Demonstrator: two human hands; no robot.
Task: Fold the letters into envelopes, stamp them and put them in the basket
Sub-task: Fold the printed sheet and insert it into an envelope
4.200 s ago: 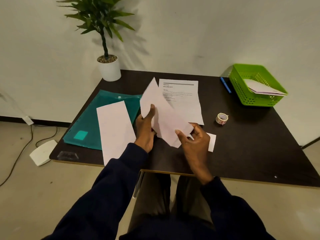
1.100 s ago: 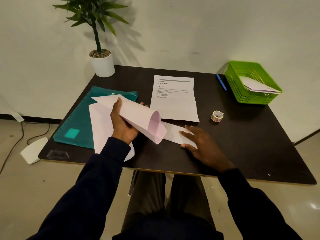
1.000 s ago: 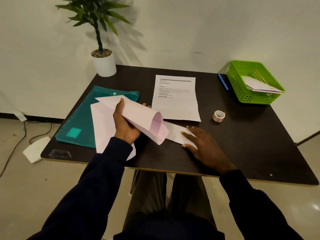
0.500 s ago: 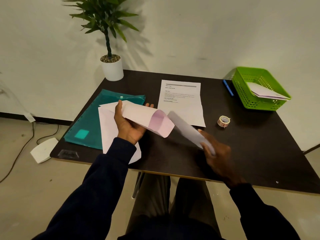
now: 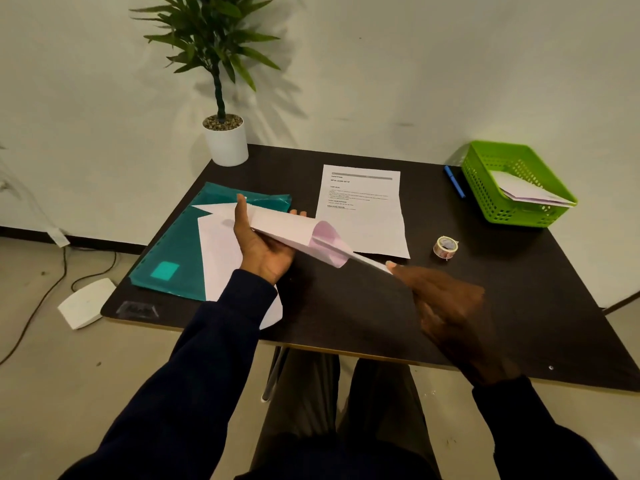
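Observation:
My left hand grips a white envelope above the table, its mouth bowed open toward the right and showing a pink lining. My right hand pinches a folded white letter whose far end sits inside that open mouth. A second white envelope lies flat under my left wrist, partly on a teal folder. A printed sheet lies flat at the table's middle. The green basket stands at the back right with an envelope in it. A small roll of stamps sits right of the printed sheet.
The dark table stands against a white wall. A teal plastic folder lies at the left, a potted plant at the back left corner, a blue pen beside the basket. A cable and a white floor box lie left of the table.
My right hand lifted the folded letter off the table and brought its end into the envelope's open mouth. My left hand keeps holding the envelope open.

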